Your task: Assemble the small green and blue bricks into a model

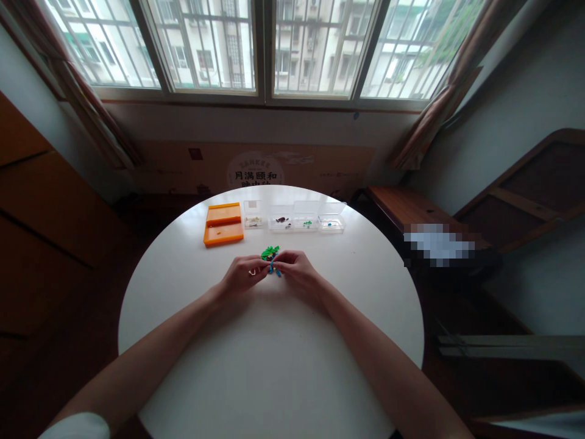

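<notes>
Over the middle of the white round table [269, 341], my left hand [244, 272] and my right hand [296, 266] meet with fingertips pinched together. Between them is a small building-block model [270, 252], bright green on top, with brown and blue parts lower down. Both hands grip it around the blue part, the left from one side and the right from the other. Fingers cover some of its middle, and the pieces are too small to make out singly.
Behind my hands stand an orange open case [223, 234] with a small piece inside, and several clear plastic boxes [332, 227] with lids up, holding pale, dark, green and blue pieces. A brown wooden bench [402, 210] is at the right, beyond the table's edge.
</notes>
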Demonstrator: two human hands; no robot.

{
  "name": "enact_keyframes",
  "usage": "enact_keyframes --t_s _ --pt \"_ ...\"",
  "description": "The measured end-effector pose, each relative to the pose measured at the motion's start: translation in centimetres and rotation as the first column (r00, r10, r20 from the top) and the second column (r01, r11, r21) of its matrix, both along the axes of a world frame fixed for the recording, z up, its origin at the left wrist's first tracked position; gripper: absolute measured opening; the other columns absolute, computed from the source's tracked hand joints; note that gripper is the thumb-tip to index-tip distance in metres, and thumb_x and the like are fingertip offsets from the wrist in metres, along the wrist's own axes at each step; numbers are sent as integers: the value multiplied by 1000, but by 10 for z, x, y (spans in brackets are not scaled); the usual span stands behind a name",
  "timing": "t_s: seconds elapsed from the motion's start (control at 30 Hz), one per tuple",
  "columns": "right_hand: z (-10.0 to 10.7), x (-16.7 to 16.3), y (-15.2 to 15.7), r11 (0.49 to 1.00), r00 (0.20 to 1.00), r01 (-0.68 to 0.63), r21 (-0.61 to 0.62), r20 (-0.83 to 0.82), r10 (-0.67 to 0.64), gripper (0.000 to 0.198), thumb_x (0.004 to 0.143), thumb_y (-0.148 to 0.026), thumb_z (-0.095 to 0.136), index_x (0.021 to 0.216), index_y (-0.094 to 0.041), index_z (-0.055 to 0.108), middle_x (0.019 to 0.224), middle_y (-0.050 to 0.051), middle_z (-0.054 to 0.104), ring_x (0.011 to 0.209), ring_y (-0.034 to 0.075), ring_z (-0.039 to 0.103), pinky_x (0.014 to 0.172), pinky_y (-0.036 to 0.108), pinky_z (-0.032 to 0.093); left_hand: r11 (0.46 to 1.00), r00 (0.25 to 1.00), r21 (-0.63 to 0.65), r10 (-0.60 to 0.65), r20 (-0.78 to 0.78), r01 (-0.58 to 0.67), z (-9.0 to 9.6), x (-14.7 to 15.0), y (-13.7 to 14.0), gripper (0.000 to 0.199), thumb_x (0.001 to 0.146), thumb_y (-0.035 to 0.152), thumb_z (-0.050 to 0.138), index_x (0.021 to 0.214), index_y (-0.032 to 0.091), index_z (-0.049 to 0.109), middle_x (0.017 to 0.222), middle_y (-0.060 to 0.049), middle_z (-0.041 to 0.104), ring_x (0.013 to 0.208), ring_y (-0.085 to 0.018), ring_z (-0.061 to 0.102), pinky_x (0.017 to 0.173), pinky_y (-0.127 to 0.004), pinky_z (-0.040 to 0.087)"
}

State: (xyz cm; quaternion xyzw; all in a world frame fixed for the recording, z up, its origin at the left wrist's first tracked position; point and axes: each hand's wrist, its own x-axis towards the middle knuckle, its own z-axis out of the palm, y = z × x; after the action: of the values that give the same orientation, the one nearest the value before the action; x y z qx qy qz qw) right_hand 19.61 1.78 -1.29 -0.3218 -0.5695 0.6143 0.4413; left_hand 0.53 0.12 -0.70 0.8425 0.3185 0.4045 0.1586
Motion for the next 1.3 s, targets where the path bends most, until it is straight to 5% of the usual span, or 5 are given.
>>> enact_keyframes --t_s 1.3 --pt "8 -1 -4 1000 1000 14 -12 8 -14 29 59 -36 77 74 -13 68 66 2 64 56 10 53 54 24 40 1000 1000 26 -4 -2 4 4 1 -1 19 86 26 54 88 14 69 68 -4 62 53 -7 51 52 -17 42"
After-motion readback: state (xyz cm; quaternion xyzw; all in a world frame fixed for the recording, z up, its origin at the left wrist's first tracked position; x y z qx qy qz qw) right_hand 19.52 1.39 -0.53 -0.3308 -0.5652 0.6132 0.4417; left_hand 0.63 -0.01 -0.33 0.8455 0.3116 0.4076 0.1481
